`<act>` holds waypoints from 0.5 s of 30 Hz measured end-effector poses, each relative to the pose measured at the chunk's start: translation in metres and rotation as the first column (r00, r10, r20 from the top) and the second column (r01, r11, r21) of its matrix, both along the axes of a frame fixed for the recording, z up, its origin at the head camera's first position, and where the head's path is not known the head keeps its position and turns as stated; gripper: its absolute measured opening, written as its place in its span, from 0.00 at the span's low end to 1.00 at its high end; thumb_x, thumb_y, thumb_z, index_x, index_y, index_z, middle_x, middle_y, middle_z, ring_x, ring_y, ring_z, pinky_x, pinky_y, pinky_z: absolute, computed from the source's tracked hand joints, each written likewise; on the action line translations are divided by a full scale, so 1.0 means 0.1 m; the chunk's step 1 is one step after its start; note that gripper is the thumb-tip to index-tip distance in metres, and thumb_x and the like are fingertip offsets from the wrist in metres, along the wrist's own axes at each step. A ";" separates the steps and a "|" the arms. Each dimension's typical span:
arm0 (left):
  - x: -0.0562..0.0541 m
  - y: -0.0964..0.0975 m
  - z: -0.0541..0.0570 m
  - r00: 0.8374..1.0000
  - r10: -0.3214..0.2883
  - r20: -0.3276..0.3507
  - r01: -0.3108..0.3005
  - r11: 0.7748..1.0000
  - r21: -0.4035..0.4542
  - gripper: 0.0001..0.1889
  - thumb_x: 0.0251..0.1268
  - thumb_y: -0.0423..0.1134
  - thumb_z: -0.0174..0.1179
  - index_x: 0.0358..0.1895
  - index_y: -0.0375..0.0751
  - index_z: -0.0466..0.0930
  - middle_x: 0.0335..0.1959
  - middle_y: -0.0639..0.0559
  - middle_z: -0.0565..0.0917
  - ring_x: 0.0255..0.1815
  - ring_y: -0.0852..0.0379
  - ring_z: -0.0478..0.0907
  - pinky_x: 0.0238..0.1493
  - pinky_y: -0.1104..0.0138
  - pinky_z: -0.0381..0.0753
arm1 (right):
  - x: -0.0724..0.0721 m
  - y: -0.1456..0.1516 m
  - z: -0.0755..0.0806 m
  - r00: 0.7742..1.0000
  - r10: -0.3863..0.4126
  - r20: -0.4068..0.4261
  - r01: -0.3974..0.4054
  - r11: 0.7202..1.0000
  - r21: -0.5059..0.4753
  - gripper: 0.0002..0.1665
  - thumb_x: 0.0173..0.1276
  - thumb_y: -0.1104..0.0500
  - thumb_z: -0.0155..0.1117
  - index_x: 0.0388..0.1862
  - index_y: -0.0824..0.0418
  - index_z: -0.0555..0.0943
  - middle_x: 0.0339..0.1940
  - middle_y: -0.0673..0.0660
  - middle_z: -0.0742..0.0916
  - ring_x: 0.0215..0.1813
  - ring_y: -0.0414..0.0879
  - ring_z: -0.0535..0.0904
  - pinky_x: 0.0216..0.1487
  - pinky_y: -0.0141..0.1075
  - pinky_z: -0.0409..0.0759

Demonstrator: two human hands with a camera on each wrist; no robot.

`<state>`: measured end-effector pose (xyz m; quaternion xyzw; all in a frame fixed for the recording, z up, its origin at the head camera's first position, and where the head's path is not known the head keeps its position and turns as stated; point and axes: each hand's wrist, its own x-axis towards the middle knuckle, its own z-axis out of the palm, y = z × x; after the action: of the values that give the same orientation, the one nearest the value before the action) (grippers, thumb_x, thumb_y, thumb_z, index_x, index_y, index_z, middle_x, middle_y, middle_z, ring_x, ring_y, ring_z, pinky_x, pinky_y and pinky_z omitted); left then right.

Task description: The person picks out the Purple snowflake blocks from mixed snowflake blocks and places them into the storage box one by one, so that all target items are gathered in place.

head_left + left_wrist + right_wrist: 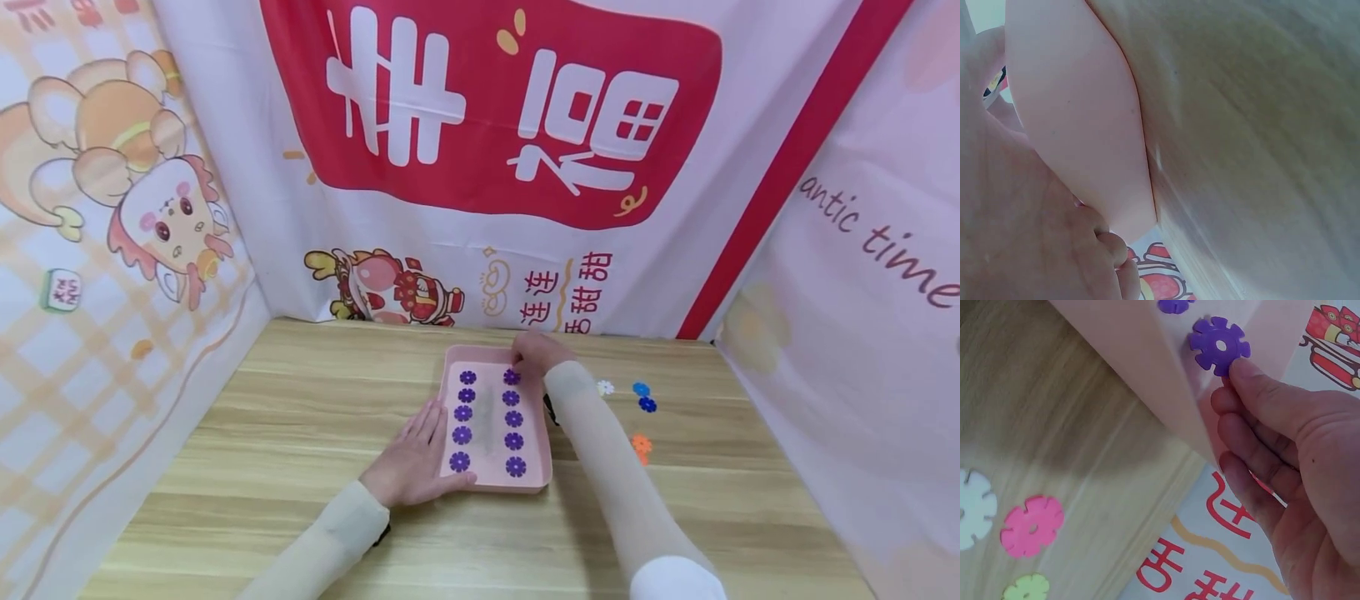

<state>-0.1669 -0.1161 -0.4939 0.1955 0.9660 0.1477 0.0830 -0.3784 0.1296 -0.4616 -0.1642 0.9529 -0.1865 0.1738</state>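
A shallow pink tray (487, 485) lies on the wooden table. Inside it, several purple notched plastic discs (462, 435) form two columns, one along each long side. My right hand (536, 354) is at the tray's far right corner, where thumb and forefinger pinch the edge of a purple snowflake disc (1220, 345). Against the near left corner rests my left hand (408, 462), its fingers straight along the left wall and its thumb on the near rim. In the left wrist view, the palm and fingers (1035, 219) lie along the tray's outer wall (1079, 94).
Right of the tray lie loose discs: a white one (605, 387), blue ones (647, 404) and orange ones (641, 444). The right wrist view also shows a pink disc (1032, 526) and a yellow-green disc (1027, 587). Printed cloth (480, 200) hangs behind the table and at both sides.
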 end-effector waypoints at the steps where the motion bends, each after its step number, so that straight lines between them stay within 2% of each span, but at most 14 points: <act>1: 0.00 0.00 0.00 1.000 0.001 0.002 -0.001 1.000 -0.002 0.62 0.69 0.77 0.53 0.85 0.29 0.42 0.88 0.34 0.42 0.90 0.38 0.40 0.89 0.46 0.47 | -0.01 -0.01 -0.02 0.999 0.042 -0.023 -0.041 0.998 0.049 0.11 0.72 0.64 0.68 0.27 0.63 0.87 0.18 0.47 0.79 0.22 0.41 0.71 0.24 0.31 0.72; 4: 0.01 -0.01 0.00 1.000 -0.002 0.000 0.002 1.000 -0.008 0.62 0.69 0.78 0.52 0.85 0.29 0.42 0.88 0.34 0.41 0.90 0.38 0.40 0.89 0.46 0.47 | -0.01 -0.04 -0.04 0.992 0.114 -0.060 -0.104 0.983 0.150 0.11 0.73 0.63 0.70 0.27 0.61 0.88 0.19 0.48 0.82 0.22 0.41 0.73 0.24 0.31 0.73; 7: 0.00 -0.01 0.00 1.000 -0.011 -0.010 0.011 1.000 -0.011 0.63 0.68 0.78 0.52 0.85 0.29 0.42 0.88 0.34 0.41 0.90 0.38 0.40 0.89 0.46 0.47 | -0.02 -0.06 -0.04 0.989 0.129 -0.072 -0.112 0.972 0.206 0.14 0.74 0.61 0.71 0.24 0.58 0.86 0.20 0.49 0.83 0.22 0.41 0.74 0.23 0.32 0.74; 12: -0.01 0.00 -0.01 1.000 -0.016 -0.011 0.016 1.000 -0.006 0.63 0.68 0.78 0.52 0.85 0.29 0.41 0.88 0.33 0.41 0.90 0.38 0.40 0.89 0.46 0.47 | 0.00 -0.06 -0.04 0.987 0.130 -0.090 -0.107 0.969 0.221 0.12 0.74 0.60 0.71 0.28 0.59 0.87 0.22 0.49 0.85 0.24 0.41 0.76 0.24 0.31 0.76; 13: -0.01 0.00 -0.01 1.000 -0.018 -0.007 0.018 1.000 -0.004 0.63 0.69 0.78 0.52 0.85 0.29 0.41 0.88 0.33 0.40 0.90 0.37 0.40 0.89 0.46 0.47 | 0.01 -0.05 -0.04 0.990 0.115 -0.086 -0.095 0.974 0.206 0.11 0.74 0.60 0.70 0.30 0.59 0.88 0.23 0.49 0.85 0.24 0.41 0.77 0.25 0.31 0.77; 15: -0.01 0.00 -0.01 1.000 -0.019 0.003 0.019 1.000 0.000 0.63 0.69 0.78 0.52 0.85 0.29 0.40 0.88 0.34 0.40 0.90 0.37 0.39 0.89 0.46 0.46 | 0.05 -0.04 -0.03 1.000 -0.018 -0.007 0.018 0.995 0.099 0.10 0.77 0.59 0.66 0.34 0.61 0.88 0.24 0.50 0.85 0.25 0.43 0.77 0.27 0.33 0.78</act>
<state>-0.1678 -0.1161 -0.4951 0.2042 0.9640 0.1470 0.0860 -0.3733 0.1251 -0.4646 -0.1474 0.9630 -0.1400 0.1771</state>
